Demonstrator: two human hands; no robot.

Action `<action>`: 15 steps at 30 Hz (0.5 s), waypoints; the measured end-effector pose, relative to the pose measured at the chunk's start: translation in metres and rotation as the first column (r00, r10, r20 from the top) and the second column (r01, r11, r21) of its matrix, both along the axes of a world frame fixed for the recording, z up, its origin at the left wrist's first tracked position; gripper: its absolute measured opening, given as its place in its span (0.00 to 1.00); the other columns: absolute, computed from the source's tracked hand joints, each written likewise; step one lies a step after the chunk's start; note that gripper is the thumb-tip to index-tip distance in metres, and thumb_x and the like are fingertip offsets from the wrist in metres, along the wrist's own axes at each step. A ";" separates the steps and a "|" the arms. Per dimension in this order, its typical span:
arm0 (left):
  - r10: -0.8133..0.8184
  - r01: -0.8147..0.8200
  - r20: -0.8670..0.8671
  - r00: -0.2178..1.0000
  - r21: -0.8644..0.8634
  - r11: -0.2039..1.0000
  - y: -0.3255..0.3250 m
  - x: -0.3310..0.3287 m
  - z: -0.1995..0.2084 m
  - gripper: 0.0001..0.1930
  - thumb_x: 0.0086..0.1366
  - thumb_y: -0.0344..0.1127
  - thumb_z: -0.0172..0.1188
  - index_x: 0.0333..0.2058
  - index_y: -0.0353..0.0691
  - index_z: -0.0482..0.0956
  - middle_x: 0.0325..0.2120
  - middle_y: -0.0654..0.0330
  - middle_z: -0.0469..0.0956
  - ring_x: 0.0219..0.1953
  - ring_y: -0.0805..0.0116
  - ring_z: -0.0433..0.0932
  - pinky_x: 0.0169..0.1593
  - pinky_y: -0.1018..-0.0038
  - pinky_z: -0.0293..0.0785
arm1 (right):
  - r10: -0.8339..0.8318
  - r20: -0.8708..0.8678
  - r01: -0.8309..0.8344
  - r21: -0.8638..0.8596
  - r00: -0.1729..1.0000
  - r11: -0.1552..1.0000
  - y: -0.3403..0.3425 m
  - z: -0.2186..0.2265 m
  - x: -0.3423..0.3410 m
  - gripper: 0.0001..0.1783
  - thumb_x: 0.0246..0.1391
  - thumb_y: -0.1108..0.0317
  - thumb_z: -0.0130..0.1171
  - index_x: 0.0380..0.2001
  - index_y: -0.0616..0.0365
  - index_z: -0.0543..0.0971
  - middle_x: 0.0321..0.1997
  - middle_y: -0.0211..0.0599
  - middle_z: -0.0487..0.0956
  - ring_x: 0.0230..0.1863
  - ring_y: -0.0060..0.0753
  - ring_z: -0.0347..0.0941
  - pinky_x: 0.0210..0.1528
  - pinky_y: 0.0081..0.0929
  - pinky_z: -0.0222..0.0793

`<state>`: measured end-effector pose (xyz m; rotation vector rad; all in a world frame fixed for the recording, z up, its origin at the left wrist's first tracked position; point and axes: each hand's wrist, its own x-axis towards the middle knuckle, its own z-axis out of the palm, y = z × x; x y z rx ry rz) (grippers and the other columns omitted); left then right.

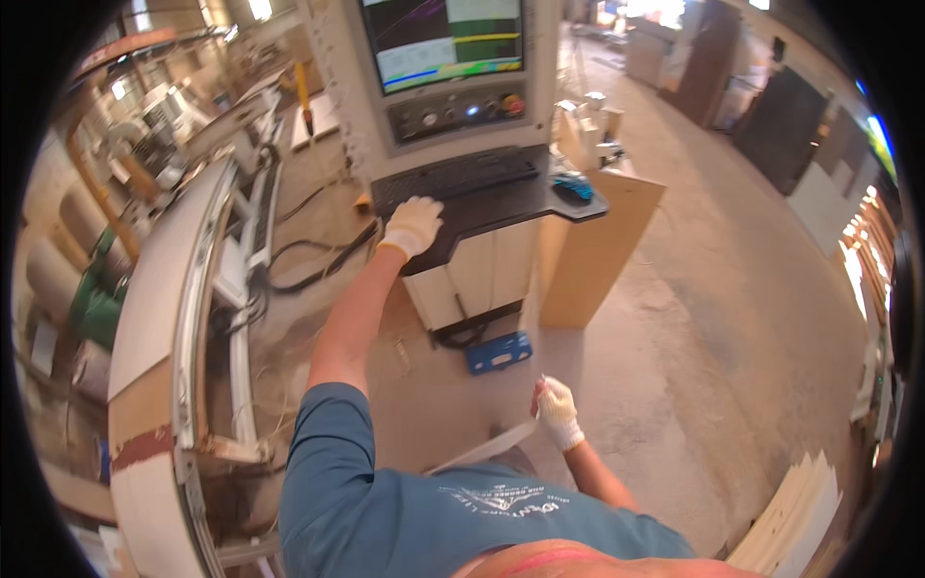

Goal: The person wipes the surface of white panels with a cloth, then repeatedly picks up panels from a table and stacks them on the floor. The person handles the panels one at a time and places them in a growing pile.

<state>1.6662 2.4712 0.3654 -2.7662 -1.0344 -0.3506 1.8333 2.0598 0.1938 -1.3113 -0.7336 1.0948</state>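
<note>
Cream-gloved left hand (412, 226) palm down at the left end of the black shelf-like tabletop (487, 212), on a tall beige machine console (482, 270). Long black keyboard (453, 176) just beyond, set below the upright colour screen (448, 43) and dark control strip (448, 130) — presumably for keying and watching from one standing spot. Bright-blue lumpy item (575, 186) on the tabletop's rounded right lobe, likely there for easy reach; too blurred to identify. Blue rectangular case (498, 354) on the floor (636, 405) at the console's foot, probably to save tabletop room. Flat tan wooden panel (602, 250) on edge beside the console, perhaps propped there. Left hand part-open, fingers loosely bent, no object visible in it; can't tell if touching the keyboard. Pale-gloved right hand (558, 412) low, well apart from the console, fingers apparently curled — closure and contents unclear, thin white strip (487, 447) nearby.
</note>
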 end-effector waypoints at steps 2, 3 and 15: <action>-0.080 0.030 0.115 0.990 0.383 0.923 -0.026 -0.013 0.013 0.27 0.65 0.50 0.65 0.58 0.42 0.77 0.59 0.47 0.74 0.62 0.46 0.72 0.60 0.58 0.73 | 0.142 0.176 -0.164 0.119 0.974 0.979 0.041 0.017 0.002 0.23 0.73 0.53 0.53 0.23 0.53 0.71 0.17 0.26 0.69 0.19 0.20 0.66 0.22 0.23 0.61; -0.060 -0.009 0.230 0.971 0.290 0.957 -0.048 -0.022 0.017 0.32 0.64 0.52 0.66 0.62 0.42 0.74 0.62 0.45 0.71 0.65 0.46 0.70 0.64 0.58 0.69 | 0.195 0.231 -0.231 0.139 0.953 0.963 0.058 0.027 0.001 0.23 0.72 0.54 0.53 0.24 0.55 0.72 0.17 0.26 0.70 0.19 0.20 0.66 0.23 0.24 0.61; 0.644 -0.193 0.051 0.764 -0.933 0.303 -0.331 -0.213 -0.165 0.28 0.55 0.44 0.72 0.54 0.40 0.83 0.46 0.52 0.86 0.48 0.59 0.84 0.54 0.65 0.78 | 0.545 -0.210 -0.321 0.619 0.812 0.717 0.202 0.123 -0.060 0.22 0.75 0.59 0.50 0.24 0.55 0.64 0.20 0.26 0.61 0.22 0.22 0.55 0.26 0.27 0.52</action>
